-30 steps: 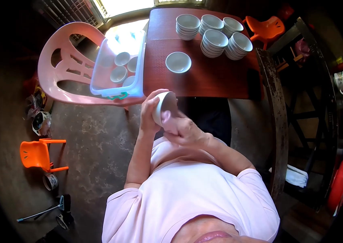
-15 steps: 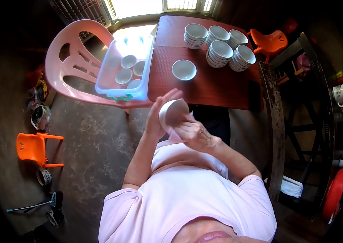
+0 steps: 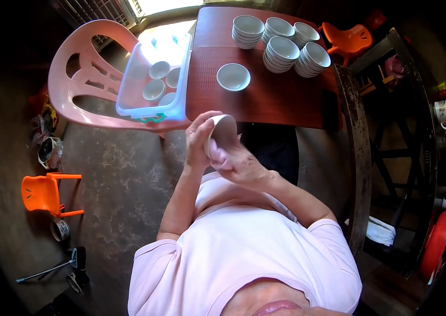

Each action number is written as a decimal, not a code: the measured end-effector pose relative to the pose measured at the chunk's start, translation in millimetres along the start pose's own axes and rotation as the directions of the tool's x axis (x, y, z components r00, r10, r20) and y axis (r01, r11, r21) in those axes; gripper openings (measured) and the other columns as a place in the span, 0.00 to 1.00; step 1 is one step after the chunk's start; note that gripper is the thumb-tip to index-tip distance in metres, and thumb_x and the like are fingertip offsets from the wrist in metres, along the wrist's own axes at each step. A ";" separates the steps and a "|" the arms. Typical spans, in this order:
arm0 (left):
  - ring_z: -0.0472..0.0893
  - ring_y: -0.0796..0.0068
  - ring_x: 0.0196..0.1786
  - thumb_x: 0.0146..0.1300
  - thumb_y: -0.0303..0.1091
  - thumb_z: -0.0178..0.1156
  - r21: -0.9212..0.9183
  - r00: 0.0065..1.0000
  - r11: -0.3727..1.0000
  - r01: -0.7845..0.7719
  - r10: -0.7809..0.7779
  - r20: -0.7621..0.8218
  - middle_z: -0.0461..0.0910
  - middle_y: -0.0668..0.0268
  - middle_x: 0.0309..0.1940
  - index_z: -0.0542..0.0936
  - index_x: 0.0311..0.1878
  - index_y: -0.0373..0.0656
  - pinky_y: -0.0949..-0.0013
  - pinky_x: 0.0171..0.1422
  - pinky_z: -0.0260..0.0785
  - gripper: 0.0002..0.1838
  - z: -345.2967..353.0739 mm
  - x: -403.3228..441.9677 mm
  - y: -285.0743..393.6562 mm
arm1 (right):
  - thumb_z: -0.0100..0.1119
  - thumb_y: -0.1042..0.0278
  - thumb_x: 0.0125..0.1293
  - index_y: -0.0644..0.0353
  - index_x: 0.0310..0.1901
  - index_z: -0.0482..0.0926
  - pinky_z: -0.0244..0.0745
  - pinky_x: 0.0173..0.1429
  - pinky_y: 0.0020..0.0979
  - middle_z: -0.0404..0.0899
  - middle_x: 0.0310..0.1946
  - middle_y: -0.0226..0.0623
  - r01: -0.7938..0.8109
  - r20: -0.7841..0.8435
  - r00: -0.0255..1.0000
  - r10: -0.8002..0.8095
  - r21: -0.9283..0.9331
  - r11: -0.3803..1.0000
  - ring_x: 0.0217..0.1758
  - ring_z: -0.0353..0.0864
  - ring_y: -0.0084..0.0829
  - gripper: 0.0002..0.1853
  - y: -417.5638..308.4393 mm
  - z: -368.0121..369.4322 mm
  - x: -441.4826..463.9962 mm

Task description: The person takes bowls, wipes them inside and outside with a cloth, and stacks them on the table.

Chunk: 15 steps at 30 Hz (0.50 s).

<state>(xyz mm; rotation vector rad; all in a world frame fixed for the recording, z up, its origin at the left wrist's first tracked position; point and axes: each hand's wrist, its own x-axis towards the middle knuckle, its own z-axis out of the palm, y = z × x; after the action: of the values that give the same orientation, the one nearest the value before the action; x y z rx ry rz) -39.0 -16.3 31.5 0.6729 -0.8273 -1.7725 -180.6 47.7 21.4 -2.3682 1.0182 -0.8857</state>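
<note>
My left hand grips a white bowl by its outside, with the bowl tipped on its side in front of my chest. A pink cloth is bunched in my right hand, pressed to the bowl's inner side near the rim. Beyond them a single white bowl stands upright on the red-brown table. Several stacks of white bowls stand at the table's far right. A clear plastic bin left of the table holds several white bowls.
The bin rests on a pink chair. An orange stool lies on the floor at left, and another orange seat is beyond the table. A dark wooden frame stands on the right, near a red basin.
The held bowl has turned from facing my right hand to a steeper sideways tilt, and my left fingers have closed round it. The cloth hand has shifted along its inside. The whole view has shifted slightly.
</note>
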 end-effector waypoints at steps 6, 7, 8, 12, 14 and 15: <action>0.81 0.75 0.38 0.61 0.37 0.60 0.011 0.986 0.988 0.155 -0.156 0.060 0.82 0.60 0.37 0.80 0.47 0.35 0.74 0.45 0.76 0.16 -18.1 8.4 -6.8 | 0.63 0.71 0.53 0.51 0.58 0.70 0.55 0.71 0.49 0.66 0.59 0.45 -0.003 -0.061 0.998 -0.026 -0.435 0.901 0.64 0.64 0.43 0.28 13.5 0.8 -7.2; 0.81 0.73 0.39 0.63 0.40 0.58 0.070 0.984 0.985 0.160 -0.164 0.064 0.82 0.60 0.38 0.80 0.47 0.35 0.72 0.46 0.76 0.17 -17.8 7.3 -6.1 | 0.62 0.71 0.53 0.52 0.58 0.70 0.57 0.70 0.48 0.67 0.57 0.46 0.037 -0.051 0.997 -0.061 -0.370 0.928 0.63 0.66 0.44 0.28 7.6 -2.2 -5.4; 0.81 0.73 0.39 0.63 0.40 0.57 0.004 0.979 0.981 0.193 -0.193 0.058 0.82 0.60 0.38 0.80 0.47 0.35 0.71 0.46 0.76 0.18 -18.9 8.0 -8.2 | 0.62 0.71 0.53 0.53 0.58 0.70 0.59 0.69 0.48 0.69 0.55 0.47 0.079 -0.046 0.994 -0.098 -0.304 0.949 0.61 0.68 0.45 0.27 2.2 -4.0 -2.8; 0.81 0.71 0.41 0.65 0.43 0.53 -0.099 0.963 0.958 0.269 -0.269 0.015 0.81 0.60 0.39 0.79 0.47 0.36 0.68 0.48 0.76 0.19 -15.0 7.7 -6.6 | 0.61 0.64 0.53 0.65 0.54 0.69 0.63 0.65 0.44 0.71 0.53 0.52 -0.212 0.121 0.976 0.180 0.352 0.912 0.59 0.71 0.48 0.27 -17.2 -7.4 10.6; 0.81 0.72 0.41 0.64 0.44 0.53 -0.101 0.966 0.961 0.256 -0.251 0.063 0.82 0.60 0.39 0.79 0.47 0.36 0.70 0.47 0.76 0.20 -23.5 8.6 -7.4 | 0.62 0.60 0.54 0.66 0.53 0.69 0.62 0.66 0.43 0.72 0.53 0.51 0.015 -0.022 1.000 -0.018 -0.123 0.992 0.60 0.71 0.46 0.27 -5.8 -6.3 16.0; 0.81 0.72 0.41 0.64 0.44 0.53 -0.089 0.970 0.967 0.237 -0.230 0.077 0.82 0.60 0.40 0.79 0.47 0.36 0.71 0.47 0.76 0.20 -29.1 10.0 -8.3 | 0.63 0.57 0.56 0.66 0.53 0.70 0.61 0.68 0.42 0.73 0.52 0.50 0.036 -0.061 0.997 -0.055 -0.276 0.960 0.61 0.71 0.44 0.27 0.6 -4.8 17.8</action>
<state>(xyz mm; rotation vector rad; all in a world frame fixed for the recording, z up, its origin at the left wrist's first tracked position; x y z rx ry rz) -24.6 -30.2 6.7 0.6723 -0.7234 -2.0439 -174.8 33.4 31.4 -2.6151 1.1857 -0.8980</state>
